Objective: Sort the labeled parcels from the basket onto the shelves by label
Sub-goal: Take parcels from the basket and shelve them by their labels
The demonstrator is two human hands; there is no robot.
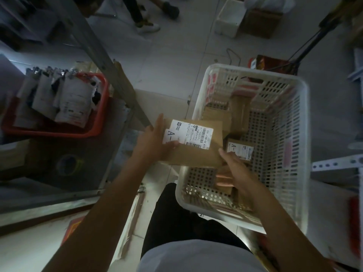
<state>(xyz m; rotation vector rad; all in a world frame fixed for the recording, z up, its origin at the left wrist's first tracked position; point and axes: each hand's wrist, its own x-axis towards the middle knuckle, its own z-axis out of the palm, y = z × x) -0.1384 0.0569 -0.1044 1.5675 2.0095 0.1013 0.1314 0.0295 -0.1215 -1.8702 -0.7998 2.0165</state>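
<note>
Two hands hold one flat cardboard parcel (196, 152) over the near-left rim of the white basket (290, 91). Left hand (155, 140) grips its left edge, thumb across the "A-" label (188, 135). Right hand (235, 169) pinches the near-right corner, fingers curled beneath. More labeled boxes (239, 148) lie inside the basket. A red bin (98, 114) of mailers sits on the shelf left of the basket.
</note>
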